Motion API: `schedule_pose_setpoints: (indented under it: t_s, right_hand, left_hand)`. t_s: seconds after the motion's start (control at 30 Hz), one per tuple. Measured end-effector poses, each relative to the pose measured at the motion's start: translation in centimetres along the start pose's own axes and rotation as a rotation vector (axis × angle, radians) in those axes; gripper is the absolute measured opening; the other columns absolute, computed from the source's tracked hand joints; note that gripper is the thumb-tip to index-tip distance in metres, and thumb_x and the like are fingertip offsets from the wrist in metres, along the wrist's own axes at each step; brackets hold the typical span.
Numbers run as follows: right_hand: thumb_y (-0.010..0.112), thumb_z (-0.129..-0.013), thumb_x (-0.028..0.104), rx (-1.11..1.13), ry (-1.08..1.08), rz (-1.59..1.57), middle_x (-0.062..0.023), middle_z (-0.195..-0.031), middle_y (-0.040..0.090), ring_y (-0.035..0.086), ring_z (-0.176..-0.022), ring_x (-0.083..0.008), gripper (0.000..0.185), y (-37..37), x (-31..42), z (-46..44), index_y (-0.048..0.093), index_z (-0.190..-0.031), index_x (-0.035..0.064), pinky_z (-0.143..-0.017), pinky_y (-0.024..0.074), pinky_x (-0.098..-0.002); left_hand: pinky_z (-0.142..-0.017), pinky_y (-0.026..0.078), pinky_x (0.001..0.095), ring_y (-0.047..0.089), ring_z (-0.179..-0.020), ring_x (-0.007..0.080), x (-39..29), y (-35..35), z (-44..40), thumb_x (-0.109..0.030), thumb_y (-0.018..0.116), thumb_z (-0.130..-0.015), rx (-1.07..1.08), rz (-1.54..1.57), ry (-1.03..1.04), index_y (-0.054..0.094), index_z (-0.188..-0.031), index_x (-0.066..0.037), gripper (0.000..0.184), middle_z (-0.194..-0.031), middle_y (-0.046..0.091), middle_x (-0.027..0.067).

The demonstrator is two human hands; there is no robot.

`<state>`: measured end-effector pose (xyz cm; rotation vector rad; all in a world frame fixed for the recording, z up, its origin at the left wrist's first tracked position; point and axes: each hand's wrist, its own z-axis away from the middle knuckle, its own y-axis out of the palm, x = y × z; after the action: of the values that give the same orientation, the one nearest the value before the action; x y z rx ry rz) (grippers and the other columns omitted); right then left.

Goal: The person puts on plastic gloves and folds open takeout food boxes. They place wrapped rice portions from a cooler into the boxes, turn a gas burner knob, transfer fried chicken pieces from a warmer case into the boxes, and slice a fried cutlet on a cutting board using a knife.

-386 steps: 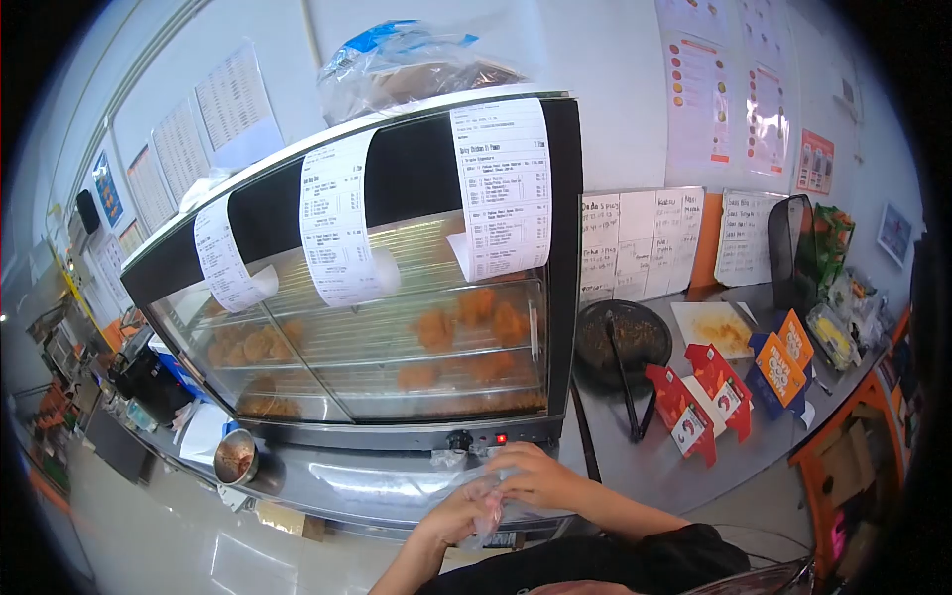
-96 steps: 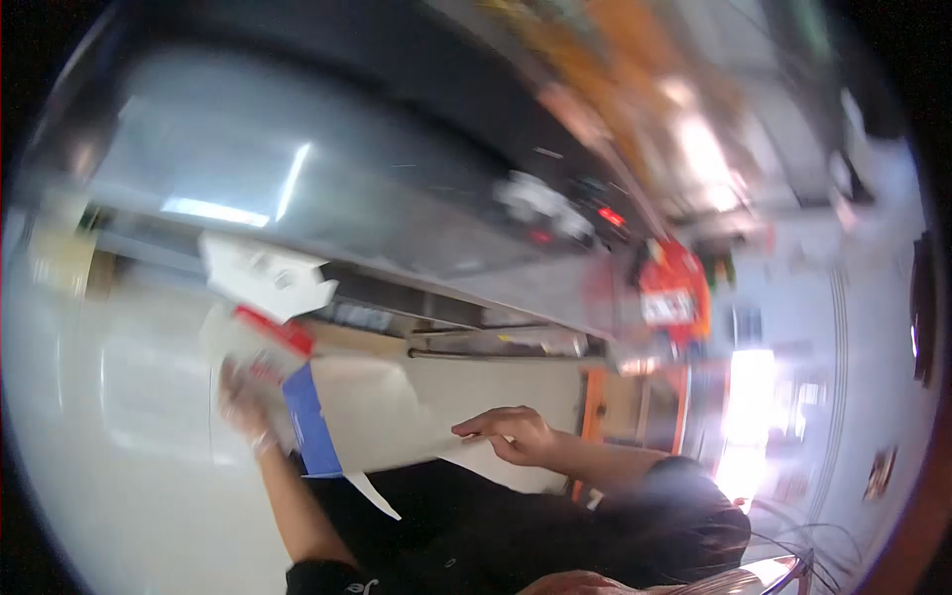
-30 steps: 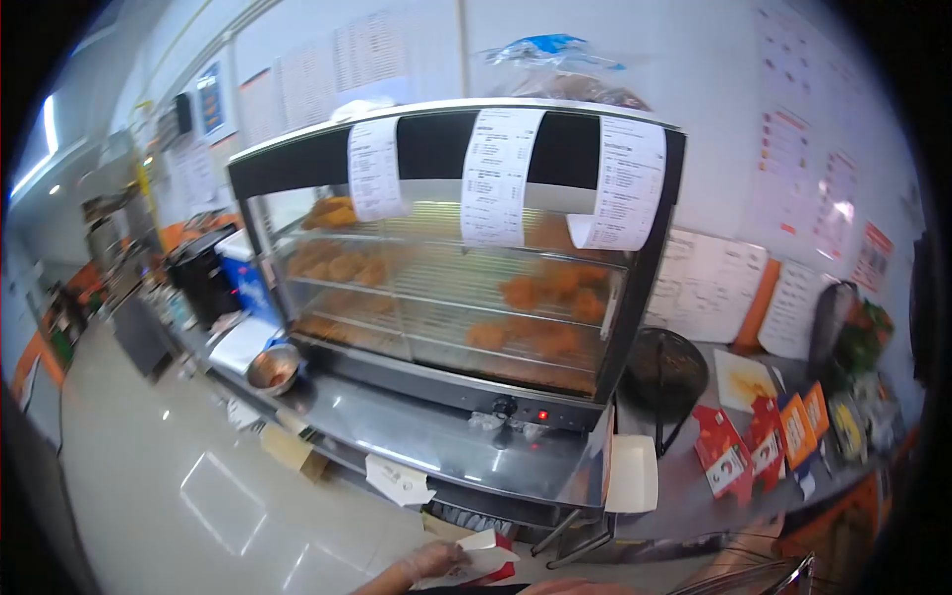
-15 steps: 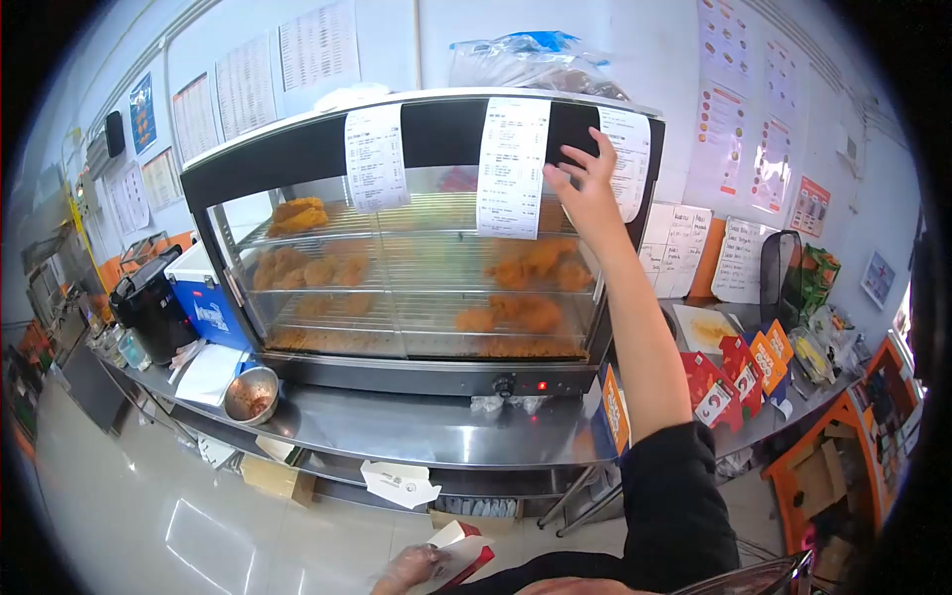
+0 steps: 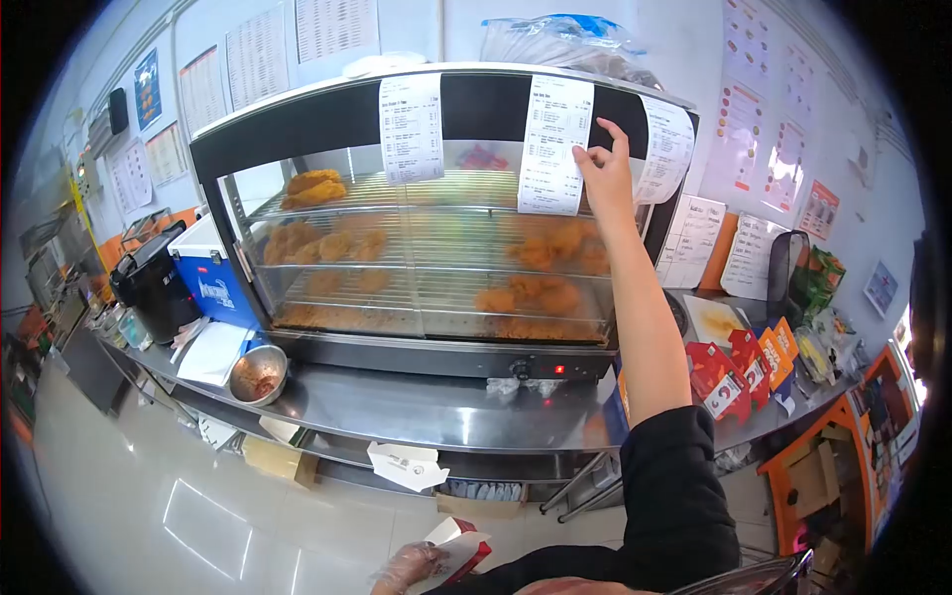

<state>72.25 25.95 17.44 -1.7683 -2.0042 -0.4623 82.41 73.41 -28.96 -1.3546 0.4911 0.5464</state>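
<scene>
Head view shows the middle receipt (image 5: 553,149) hanging down the black upper band of the warming cabinet (image 5: 486,119), its lower end over the glass. At its right edge is the bare right hand (image 5: 610,174), thumb tip at the paper, forefinger raised and apart from the thumb; whether skin actually meets paper I cannot tell. Such thin paper probably handles best with a light pinch on the edge, the fingertips square to it, as a hard tug could crease or tear it. Just beyond the hand hangs the right receipt (image 5: 666,149), so the knuckles are best held clear of it. Down low, the left hand (image 5: 409,567), in a clear glove, grips a red-and-white box (image 5: 463,555); a steady, gentle hold should spare its card walls while the other arm is stretched up. Further out stand the steel counter (image 5: 446,407) and folded red boxes (image 5: 719,382).
</scene>
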Motion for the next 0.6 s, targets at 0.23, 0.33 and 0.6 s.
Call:
schedule_pose_setpoints:
  t_s: [0.23,0.33,0.6]
  right_hand:
    - [0.06,-0.084,0.006,0.0,-0.037,-0.011,-0.0062,-0.072,0.059,0.054,-0.065,-0.0091,0.052,0.2,-0.4,0.1,0.032,-0.128,0.0066,-0.06,0.0399,-0.02]
    - [0.06,-0.084,0.005,0.006,-0.019,0.013,-0.0061,-0.072,0.059,0.054,-0.066,-0.0094,0.052,0.1,-0.3,0.1,0.032,-0.128,0.0067,-0.059,0.0398,-0.0202]
    - [0.061,-0.083,0.008,-0.003,-0.045,0.031,-0.0045,-0.071,0.059,0.054,-0.066,-0.0086,0.052,0.2,-0.4,0.0,0.034,-0.127,0.0071,-0.057,0.0399,-0.0202]
  left_hand:
    - [-0.083,0.048,0.0358,0.061,-0.088,0.0293,-1.7,-1.5,-0.4,-0.024,0.06,-0.077,0.065,-0.245,-0.021,0.066,-0.102,-0.019,0.026,-0.091,0.064,0.0127]
    - [-0.084,0.048,0.0354,0.061,-0.091,0.0283,-1.1,-1.1,0.0,-0.023,0.058,-0.079,0.077,-0.011,-0.122,0.066,-0.103,-0.02,0.026,-0.095,0.064,0.012]
    - [-0.073,0.046,0.0318,0.057,-0.077,0.0184,-4.5,-4.1,-0.5,-0.017,0.064,-0.078,0.162,0.739,-0.63,0.062,-0.092,0.0,0.022,-0.085,0.061,0.0094]
